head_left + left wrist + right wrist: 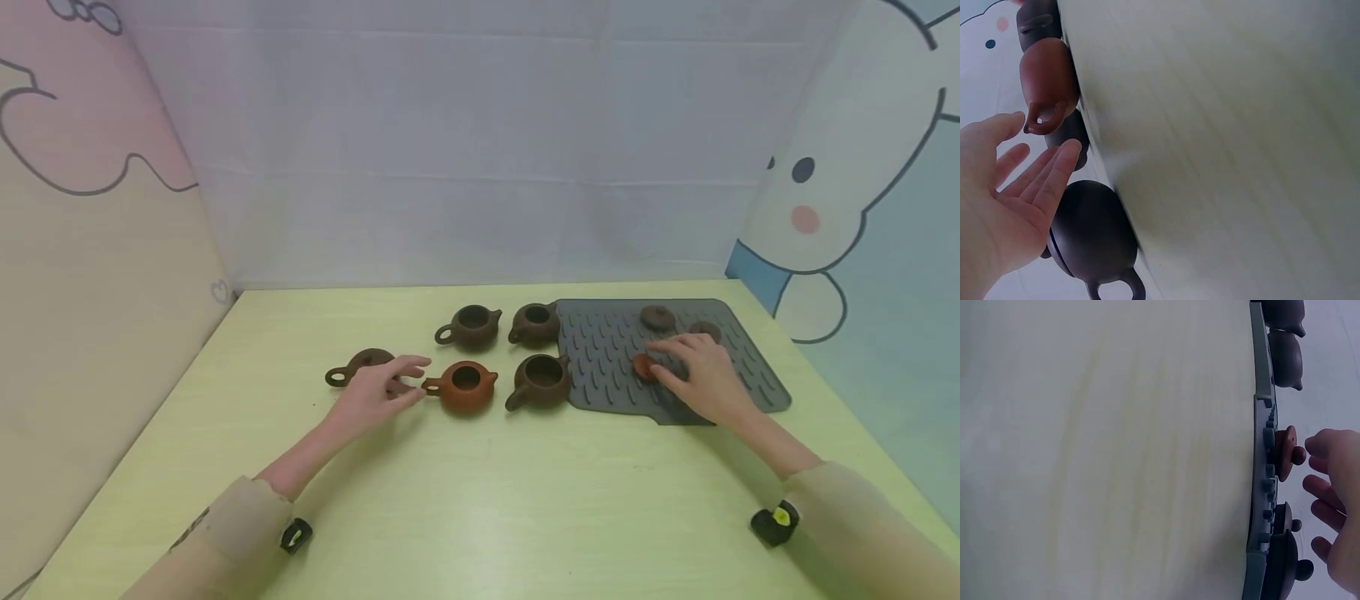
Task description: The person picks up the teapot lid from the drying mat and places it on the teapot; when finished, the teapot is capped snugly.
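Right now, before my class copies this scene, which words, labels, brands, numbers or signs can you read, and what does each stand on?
No text can be read in any view.
Right wrist device: yellow-green mark, too small to read.
Left wrist device: pale mark, too small to read.
Left sleeve: dark mark, too blurred to read.
Red-brown teapot: no lettering visible.

Bright, even light fills the head view, paling the bench toward its near edge; soft shadows lie beside the left forearm and right forearm. The 2 wrist views are dimmer, bluish, the bench's streaks blurred.
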The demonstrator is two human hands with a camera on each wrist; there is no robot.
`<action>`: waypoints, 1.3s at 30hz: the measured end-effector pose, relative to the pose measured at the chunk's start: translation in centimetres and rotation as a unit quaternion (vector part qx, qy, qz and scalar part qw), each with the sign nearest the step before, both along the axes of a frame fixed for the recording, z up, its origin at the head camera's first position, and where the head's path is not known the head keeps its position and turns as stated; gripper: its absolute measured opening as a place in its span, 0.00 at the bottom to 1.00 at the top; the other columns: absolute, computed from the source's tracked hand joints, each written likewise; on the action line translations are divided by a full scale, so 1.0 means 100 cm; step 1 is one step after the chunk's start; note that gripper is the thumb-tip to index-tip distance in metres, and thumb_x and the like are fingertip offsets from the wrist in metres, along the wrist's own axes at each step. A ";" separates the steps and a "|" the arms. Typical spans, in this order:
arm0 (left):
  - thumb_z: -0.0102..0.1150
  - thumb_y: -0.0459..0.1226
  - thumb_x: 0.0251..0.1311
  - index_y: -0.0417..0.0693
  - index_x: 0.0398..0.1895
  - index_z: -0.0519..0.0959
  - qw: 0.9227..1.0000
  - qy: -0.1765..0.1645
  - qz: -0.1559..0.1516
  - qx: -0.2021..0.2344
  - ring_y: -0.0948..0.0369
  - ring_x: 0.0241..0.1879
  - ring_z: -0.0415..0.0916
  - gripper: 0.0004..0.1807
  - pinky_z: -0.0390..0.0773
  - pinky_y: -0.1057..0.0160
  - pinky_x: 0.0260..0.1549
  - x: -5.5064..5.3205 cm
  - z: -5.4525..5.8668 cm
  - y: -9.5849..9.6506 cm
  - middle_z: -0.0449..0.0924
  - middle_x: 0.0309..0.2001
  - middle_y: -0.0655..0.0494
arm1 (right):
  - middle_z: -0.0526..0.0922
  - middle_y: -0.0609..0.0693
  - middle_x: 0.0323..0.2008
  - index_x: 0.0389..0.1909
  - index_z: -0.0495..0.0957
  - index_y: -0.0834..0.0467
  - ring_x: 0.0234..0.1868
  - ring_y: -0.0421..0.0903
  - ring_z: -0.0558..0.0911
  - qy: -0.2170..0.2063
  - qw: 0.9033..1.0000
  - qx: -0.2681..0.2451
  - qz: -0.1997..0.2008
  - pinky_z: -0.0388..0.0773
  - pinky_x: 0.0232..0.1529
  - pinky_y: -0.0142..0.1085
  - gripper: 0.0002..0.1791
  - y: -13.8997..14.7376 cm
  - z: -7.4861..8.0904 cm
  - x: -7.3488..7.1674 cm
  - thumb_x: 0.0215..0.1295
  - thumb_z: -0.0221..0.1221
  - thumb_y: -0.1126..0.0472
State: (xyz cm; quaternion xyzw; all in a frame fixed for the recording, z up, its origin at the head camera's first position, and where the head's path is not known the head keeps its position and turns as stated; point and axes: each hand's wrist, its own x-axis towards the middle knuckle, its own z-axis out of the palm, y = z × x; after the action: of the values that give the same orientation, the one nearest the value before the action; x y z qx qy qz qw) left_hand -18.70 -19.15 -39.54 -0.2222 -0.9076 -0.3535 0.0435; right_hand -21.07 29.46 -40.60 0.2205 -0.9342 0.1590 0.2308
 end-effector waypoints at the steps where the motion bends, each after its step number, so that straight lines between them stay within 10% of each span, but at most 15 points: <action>1: 0.67 0.35 0.60 0.49 0.61 0.77 1.000 -0.001 -0.001 0.001 0.56 0.40 0.88 0.24 0.85 0.57 0.41 0.000 -0.001 0.000 0.86 0.50 0.46 | 0.83 0.62 0.43 0.48 0.83 0.59 0.51 0.65 0.75 -0.006 1.000 0.005 -0.006 0.66 0.49 0.65 0.16 0.000 0.000 0.000 0.58 0.68 0.64; 28: 0.61 0.32 0.63 0.54 0.49 0.82 1.000 -0.027 0.003 -0.001 0.60 0.33 0.88 0.13 0.78 0.71 0.26 -0.004 -0.008 0.005 0.89 0.43 0.48 | 0.83 0.64 0.44 0.37 0.83 0.60 0.53 0.65 0.73 -0.058 0.997 -0.007 -0.041 0.63 0.52 0.67 0.06 -0.007 -0.001 -0.003 0.60 0.67 0.63; 39: 0.61 0.31 0.64 0.52 0.50 0.82 1.000 -0.020 -0.008 0.009 0.58 0.37 0.88 0.14 0.78 0.70 0.28 -0.002 -0.006 0.006 0.88 0.44 0.49 | 0.82 0.62 0.44 0.33 0.82 0.61 0.52 0.62 0.73 -0.015 0.998 -0.060 -0.008 0.63 0.56 0.63 0.07 -0.022 0.004 -0.001 0.56 0.69 0.64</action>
State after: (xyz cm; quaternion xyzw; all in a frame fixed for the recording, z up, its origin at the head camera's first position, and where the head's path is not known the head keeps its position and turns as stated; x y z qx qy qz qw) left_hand -18.87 -18.54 -40.13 -0.2223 -0.9031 -0.3666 0.0245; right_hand -21.14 27.29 -40.20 0.1961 -0.9281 0.2166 0.2307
